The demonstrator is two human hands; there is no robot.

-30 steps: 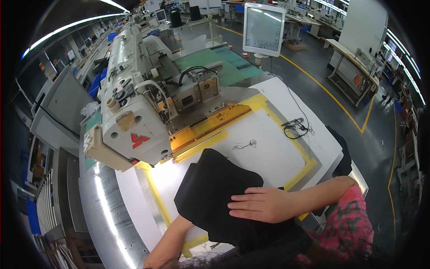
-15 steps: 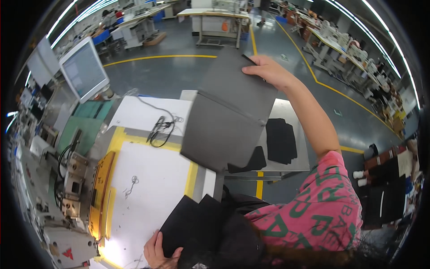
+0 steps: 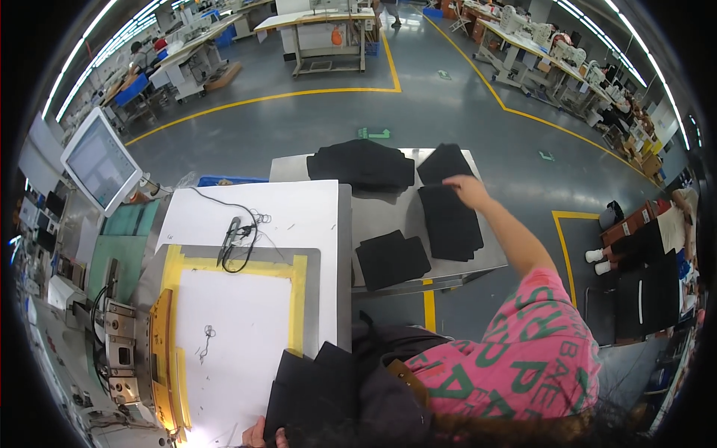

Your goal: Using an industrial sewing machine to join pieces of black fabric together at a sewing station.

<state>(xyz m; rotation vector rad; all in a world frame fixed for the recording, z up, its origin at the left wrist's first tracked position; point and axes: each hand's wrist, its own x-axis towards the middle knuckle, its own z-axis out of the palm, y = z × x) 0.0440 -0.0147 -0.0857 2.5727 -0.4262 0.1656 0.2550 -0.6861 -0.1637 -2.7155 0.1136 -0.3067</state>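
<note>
Two hands are showing: the left hand (image 3: 264,434), cut off below, is holding a black angular fabric panel (image 3: 308,388) rightward; the right hand (image 3: 469,192), closure indeterminable, is overlapping a flat black fabric stack (image 3: 451,228) below-left.

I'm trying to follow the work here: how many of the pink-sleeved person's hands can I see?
2: the right hand at the black fabric pieces on the metal table, and the left hand by a dark cloth near the picture's lower edge, partly hidden.
</note>
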